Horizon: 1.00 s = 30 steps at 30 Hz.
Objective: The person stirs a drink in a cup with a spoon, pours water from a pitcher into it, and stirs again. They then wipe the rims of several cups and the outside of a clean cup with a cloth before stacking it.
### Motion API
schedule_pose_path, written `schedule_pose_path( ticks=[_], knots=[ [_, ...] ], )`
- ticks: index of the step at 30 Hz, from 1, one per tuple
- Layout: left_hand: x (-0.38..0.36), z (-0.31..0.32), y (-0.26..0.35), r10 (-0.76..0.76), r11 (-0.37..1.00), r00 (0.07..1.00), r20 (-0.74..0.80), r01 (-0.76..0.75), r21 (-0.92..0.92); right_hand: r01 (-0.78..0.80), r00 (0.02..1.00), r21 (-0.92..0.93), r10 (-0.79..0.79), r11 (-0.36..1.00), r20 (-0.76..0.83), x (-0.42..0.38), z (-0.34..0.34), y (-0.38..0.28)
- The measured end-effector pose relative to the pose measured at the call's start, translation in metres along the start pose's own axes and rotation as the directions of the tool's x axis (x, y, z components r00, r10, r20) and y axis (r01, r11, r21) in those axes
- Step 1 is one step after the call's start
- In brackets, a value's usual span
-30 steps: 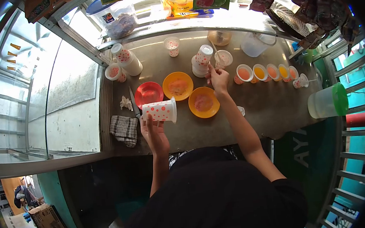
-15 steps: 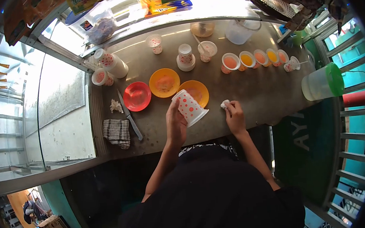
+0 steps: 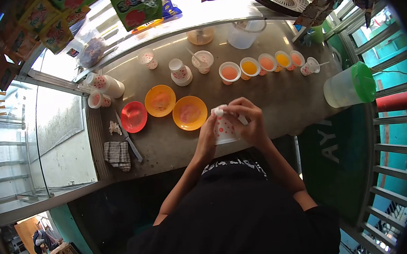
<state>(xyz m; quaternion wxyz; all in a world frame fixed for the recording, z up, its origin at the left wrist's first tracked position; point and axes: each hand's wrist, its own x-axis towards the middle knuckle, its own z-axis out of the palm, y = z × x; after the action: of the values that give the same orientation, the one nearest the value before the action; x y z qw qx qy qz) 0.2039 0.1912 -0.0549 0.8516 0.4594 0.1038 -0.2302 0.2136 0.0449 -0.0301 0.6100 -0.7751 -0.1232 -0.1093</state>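
Observation:
My left hand point(image 3: 208, 137) is wrapped round the side of a white cup with red dots point(image 3: 221, 132). Its wide rim points toward my body and its narrow end points away. At that narrow end, the closed fingers of my right hand point(image 3: 250, 120) pinch a small white wad point(image 3: 219, 111), which looks like crumpled tissue. Just left of the hands lies an orange plate point(image 3: 191, 124) with pinkish bits on it. A second orange plate point(image 3: 152, 101) and a red plate point(image 3: 134, 116) stand farther left.
A knife point(image 3: 134, 148) and a checked cloth point(image 3: 117, 155) lie at left. Filled cups point(image 3: 230, 72) form a row at the back right, near a green-lidded container point(image 3: 338, 93). Stacked cups point(image 3: 113, 86) stand back left. Sachets point(image 3: 137, 9) hang above.
My right hand has moved left and up with the white wad to the cup's narrow end. My left hand has turned the cup more upright in view. The camera view has shifted.

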Motion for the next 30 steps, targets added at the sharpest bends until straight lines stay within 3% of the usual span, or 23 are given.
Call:
schedule_pose_path(
  ticks=[3,5,6,7,8,9,11,12,14,15,17,18,19,21,23,25,26,27,28,30],
  knots=[
    [0.006,0.009,0.01,0.011,0.996,0.999,0.042,-0.015,0.086,-0.025,0.995,0.002,0.025,1.0,-0.101,0.002,-0.009,0.0],
    [0.01,0.012,0.006,0.026,0.998,0.999,0.046,-0.029,0.055,-0.129,0.991,0.15,0.122,0.98,0.054,-0.007,-0.023,0.003],
    [0.013,0.012,0.004,0.038,0.996,0.999,0.015,-0.037,-0.086,-0.132,0.991,0.156,0.125,0.979,0.057,-0.015,-0.028,0.005],
    [0.015,0.012,0.001,0.049,0.973,0.999,-0.018,-0.051,-0.226,-0.213,0.973,0.28,0.176,0.936,0.151,-0.024,-0.033,0.008],
    [0.017,0.003,-0.004,0.002,0.975,0.998,0.07,0.013,-0.222,-0.294,0.946,0.389,0.207,0.873,0.249,-0.027,-0.035,0.01],
    [0.019,0.003,-0.009,0.008,0.976,0.997,0.071,0.008,-0.219,-0.288,0.947,0.391,0.201,0.874,0.249,-0.027,-0.037,0.013],
    [0.02,0.011,-0.013,-0.04,0.946,0.976,0.213,0.106,-0.307,-0.021,0.982,0.202,-0.018,0.979,0.19,-0.022,-0.041,0.017],
    [0.021,0.006,-0.019,-0.092,0.946,0.964,0.251,0.163,-0.279,-0.011,0.982,0.203,-0.028,0.979,0.186,-0.015,-0.04,0.018],
    [0.02,0.012,-0.021,-0.11,0.962,0.971,0.211,0.157,-0.222,0.102,0.992,-0.071,-0.107,0.992,-0.069,-0.001,-0.034,0.019],
    [0.018,0.015,-0.022,-0.127,0.972,0.978,0.167,0.156,-0.174,0.101,0.991,-0.071,-0.107,0.992,-0.08,0.001,-0.033,0.02],
    [0.026,0.008,-0.026,-0.162,0.968,0.96,0.229,0.2,-0.152,0.037,0.983,-0.051,-0.045,0.998,-0.181,0.01,-0.035,0.021],
    [0.03,0.006,-0.028,-0.085,0.972,0.961,0.264,0.138,-0.188,-0.05,0.988,0.151,0.07,0.987,-0.134,0.007,-0.038,0.015],
    [0.033,0.007,-0.027,-0.005,0.97,0.956,0.292,0.075,-0.23,-0.042,0.989,0.149,0.063,0.988,-0.135,0.002,-0.04,0.019],
    [0.039,0.015,-0.021,0.009,0.968,0.973,0.229,0.049,-0.245,-0.105,0.987,0.292,0.136,0.951,-0.086,-0.011,-0.047,0.035],
    [0.044,0.009,-0.025,0.007,0.962,0.977,0.212,0.051,-0.269,-0.092,0.993,0.217,0.105,0.972,-0.047,-0.017,-0.05,0.038],
    [0.043,0.012,-0.029,-0.012,0.962,0.986,0.169,0.057,-0.266,-0.056,0.966,0.275,0.121,0.96,-0.228,-0.022,-0.04,0.04],
    [0.043,0.01,-0.031,-0.069,0.927,0.96,0.27,0.162,-0.338,-0.066,0.932,0.27,0.156,0.961,-0.328,-0.022,-0.037,0.034],
    [0.043,0.009,-0.032,-0.113,0.878,0.922,0.371,0.268,-0.396,-0.071,0.932,0.272,0.161,0.96,-0.324,-0.021,-0.037,0.033],
    [0.045,0.014,-0.034,-0.14,0.894,0.972,0.188,0.206,-0.399,-0.02,0.913,0.206,0.101,0.978,-0.394,-0.019,-0.036,0.033],
    [0.052,0.022,-0.031,-0.139,0.878,0.985,0.105,0.171,-0.446,0.03,0.886,0.139,0.038,0.99,-0.461,-0.015,-0.038,0.032]
  ],
)
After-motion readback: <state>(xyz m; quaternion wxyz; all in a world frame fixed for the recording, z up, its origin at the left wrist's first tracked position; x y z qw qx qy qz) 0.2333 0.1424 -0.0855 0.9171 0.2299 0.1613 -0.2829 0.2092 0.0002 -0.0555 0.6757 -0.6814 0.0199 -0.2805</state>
